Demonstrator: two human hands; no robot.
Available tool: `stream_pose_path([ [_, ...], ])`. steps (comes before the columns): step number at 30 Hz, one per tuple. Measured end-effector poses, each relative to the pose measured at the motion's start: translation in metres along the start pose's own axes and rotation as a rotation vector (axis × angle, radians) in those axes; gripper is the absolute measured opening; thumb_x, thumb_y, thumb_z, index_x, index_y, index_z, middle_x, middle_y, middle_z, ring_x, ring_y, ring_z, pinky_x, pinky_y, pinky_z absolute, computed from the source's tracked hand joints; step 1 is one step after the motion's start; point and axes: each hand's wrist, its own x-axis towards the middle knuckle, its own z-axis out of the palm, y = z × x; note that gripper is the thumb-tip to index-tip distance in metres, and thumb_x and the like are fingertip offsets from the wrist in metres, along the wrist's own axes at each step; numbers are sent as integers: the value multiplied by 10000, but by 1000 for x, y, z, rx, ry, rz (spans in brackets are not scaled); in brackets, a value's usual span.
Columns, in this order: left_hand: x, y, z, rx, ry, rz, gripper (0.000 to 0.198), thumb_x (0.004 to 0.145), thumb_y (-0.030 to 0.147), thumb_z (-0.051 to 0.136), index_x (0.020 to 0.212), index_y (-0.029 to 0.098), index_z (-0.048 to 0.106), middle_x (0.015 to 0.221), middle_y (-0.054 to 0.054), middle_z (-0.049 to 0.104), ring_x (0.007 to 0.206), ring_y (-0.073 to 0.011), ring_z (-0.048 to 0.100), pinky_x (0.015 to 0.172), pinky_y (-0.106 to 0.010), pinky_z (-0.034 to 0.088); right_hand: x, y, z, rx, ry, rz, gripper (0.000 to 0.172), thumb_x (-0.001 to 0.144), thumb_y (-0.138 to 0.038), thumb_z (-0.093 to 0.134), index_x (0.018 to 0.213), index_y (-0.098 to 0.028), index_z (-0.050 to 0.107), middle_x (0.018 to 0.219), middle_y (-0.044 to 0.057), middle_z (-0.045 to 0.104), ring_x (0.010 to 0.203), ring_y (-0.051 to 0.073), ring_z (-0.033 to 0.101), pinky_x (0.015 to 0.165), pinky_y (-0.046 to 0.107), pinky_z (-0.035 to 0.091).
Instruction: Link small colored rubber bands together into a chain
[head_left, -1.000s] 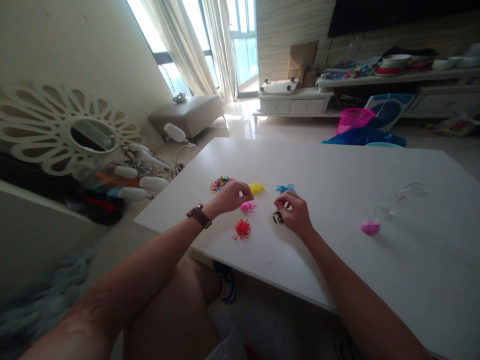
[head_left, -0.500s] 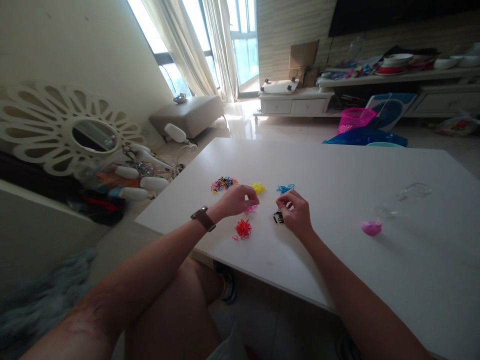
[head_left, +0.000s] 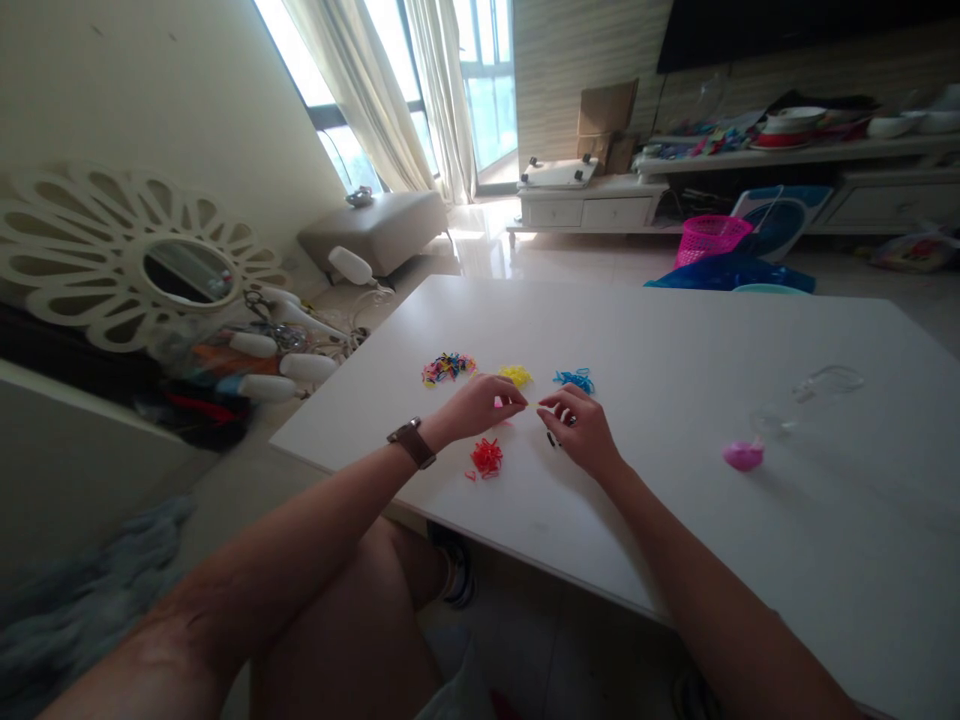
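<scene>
My left hand [head_left: 490, 404] and my right hand [head_left: 579, 427] face each other above the white table [head_left: 645, 520]. Between their pinched fingertips is a small yellow rubber band [head_left: 532, 405], gripped from both sides. Beyond my fingers lie a yellow pile of rubber bands [head_left: 516, 376] and a blue pile [head_left: 574, 380]. Left of these is a mixed-colour pile [head_left: 448, 368]. A red pile [head_left: 487, 457] sits nearer to me. My left hand partly covers some pink bands [head_left: 501, 403], and black bands [head_left: 553, 439] are mostly hidden under my right hand.
On the right of the table stand a pink object [head_left: 743, 457] and a clear plastic thing [head_left: 829, 382]. Past the far edge are a pink basket [head_left: 712, 240] and a blue plastic bag [head_left: 727, 272]. Lamp parts [head_left: 309, 368] and a flower-shaped mirror frame [head_left: 112, 255] are at left.
My hands have come closer together. The yellow band, stretched thin between them before, is now short and slack. More of the blue pile shows.
</scene>
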Motion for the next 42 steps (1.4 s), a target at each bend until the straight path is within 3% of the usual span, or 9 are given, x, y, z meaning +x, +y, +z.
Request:
stream_pose_path([
  [5,5,-40,-8,26,179,-286,99,795,242,746,805,159,798,750,-45,747,668,-137,632,636,-237,475,0,2,0,-20,30,23,73,890,-255,639,934,-210,677,908,18,611,653,115,590,583,264,493],
  [10,10,-80,-9,-42,175,-528,118,791,266,745,783,158,790,675,-31,727,641,-138,647,590,-220,457,-1,4,-2,-37,20,25,80,898,-253,610,920,-209,672,916,24,615,652,119,593,590,270,496],
  [13,17,-87,0,-60,169,-550,138,813,246,706,808,138,792,641,-32,706,604,-130,632,571,-218,441,-1,4,-3,-38,20,33,91,902,-249,594,921,-209,674,919,26,616,657,120,596,592,270,497],
  [19,37,-81,11,-30,194,-531,254,862,272,610,894,99,794,728,-65,730,591,-126,620,552,-221,426,-1,4,-4,-35,16,42,98,895,-236,583,919,-206,673,919,29,615,662,126,597,586,272,496],
  [24,37,-91,-8,-75,310,-619,260,838,255,592,953,102,767,822,-84,746,598,-118,627,555,-215,453,-1,7,-5,-43,24,43,110,892,-223,572,929,-206,675,920,31,619,661,128,595,599,284,498],
  [30,14,-116,-31,-119,478,-814,291,709,158,610,957,114,755,789,-88,738,630,-145,627,565,-237,468,-1,11,-4,-65,17,35,107,889,-212,569,925,-213,669,942,37,626,656,132,595,615,297,502],
  [35,-8,-124,-34,-37,328,-818,165,665,174,638,768,154,765,663,-40,686,621,-150,586,589,-247,441,-1,12,-3,-81,2,30,109,880,-198,571,925,-224,668,936,35,630,653,140,591,621,306,498],
  [38,-15,-127,-32,-41,214,-853,228,643,167,665,833,165,790,577,0,615,545,-141,537,563,-250,420,-2,13,-2,-87,-15,33,115,876,-191,569,923,-222,670,938,32,628,651,137,591,626,304,498],
  [42,-19,-131,-31,-22,202,-814,292,625,137,654,876,158,802,660,-13,666,559,-138,552,558,-237,419,-2,16,0,-96,-34,25,118,871,-184,567,918,-220,670,930,29,621,649,136,590,628,305,497],
])
